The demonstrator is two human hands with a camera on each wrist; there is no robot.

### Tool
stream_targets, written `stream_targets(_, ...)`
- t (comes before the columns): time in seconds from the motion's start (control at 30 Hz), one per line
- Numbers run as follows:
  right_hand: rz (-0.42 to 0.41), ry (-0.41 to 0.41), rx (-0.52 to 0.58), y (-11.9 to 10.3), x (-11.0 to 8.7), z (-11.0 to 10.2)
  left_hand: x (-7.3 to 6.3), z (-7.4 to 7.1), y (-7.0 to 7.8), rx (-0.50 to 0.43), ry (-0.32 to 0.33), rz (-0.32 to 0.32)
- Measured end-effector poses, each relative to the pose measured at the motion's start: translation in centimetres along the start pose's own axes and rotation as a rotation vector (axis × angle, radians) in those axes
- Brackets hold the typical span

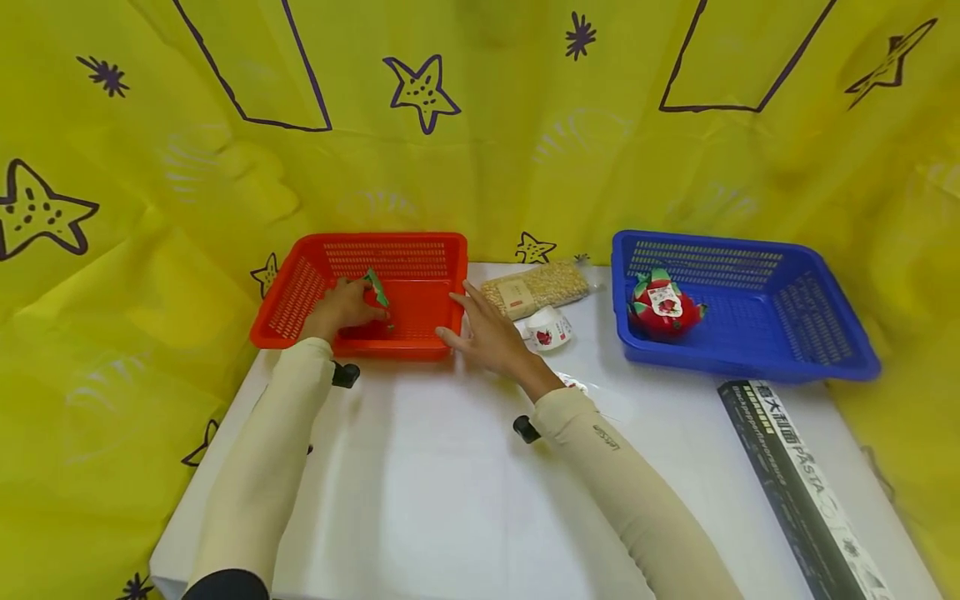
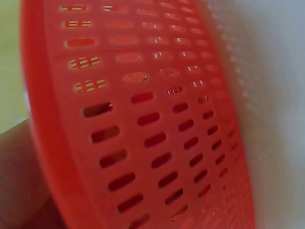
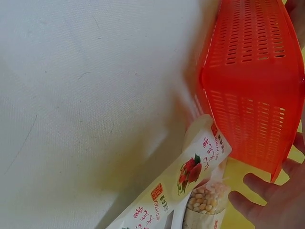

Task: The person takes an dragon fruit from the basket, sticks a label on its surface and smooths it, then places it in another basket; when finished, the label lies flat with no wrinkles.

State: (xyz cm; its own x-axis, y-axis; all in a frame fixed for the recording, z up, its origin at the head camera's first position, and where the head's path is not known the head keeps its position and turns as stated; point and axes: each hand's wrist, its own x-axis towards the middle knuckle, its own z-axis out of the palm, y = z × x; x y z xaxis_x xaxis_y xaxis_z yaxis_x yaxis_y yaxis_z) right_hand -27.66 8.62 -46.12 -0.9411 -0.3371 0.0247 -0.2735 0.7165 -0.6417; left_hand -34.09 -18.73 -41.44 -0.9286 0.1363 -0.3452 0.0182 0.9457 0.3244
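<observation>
My left hand (image 1: 341, 310) reaches into the red basket (image 1: 420, 343), its fingers curled round a green-tipped red dragon fruit (image 1: 377, 288) that the hand mostly hides. In the left wrist view, the slotted side of the basket blocks the held fruit. At the basket's right end, my right hand (image 1: 491, 337) has its fingers extended, thumb and fingertips right at the rim. Just right of this hand lies a white roll of labels (image 1: 549, 328) printed with a dragon fruit; in the right wrist view its label strip (image 3: 190, 171) runs past the basket's corner.
Behind the roll lies a clear bag of corn kernels (image 1: 551, 285). A blue basket (image 1: 750, 367) stands to the right, with a labelled dragon fruit (image 1: 666, 307) inside. A long black and white pasta box (image 1: 802, 492) lies along the table's right side. Yellow patterned cloth (image 1: 495, 167) hangs behind.
</observation>
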Motion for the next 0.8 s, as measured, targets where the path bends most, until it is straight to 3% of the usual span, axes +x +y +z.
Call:
stream_targets(0.23,0.008,-0.003,0.009,-0.1,0.1,0.0,0.9,0.7,0.2,0.025,0.028,-0.012)
stream_targets(0.5,0.016,-0.018,-0.001,-0.2,0.1,0.1,0.4,1.1,-0.9,-0.084,0.102,-0.055)
stream_targets(0.8,0.020,-0.017,0.010,-0.2,0.1,-0.1,-0.9,-1.2,0.4,-0.169,0.215,0.002)
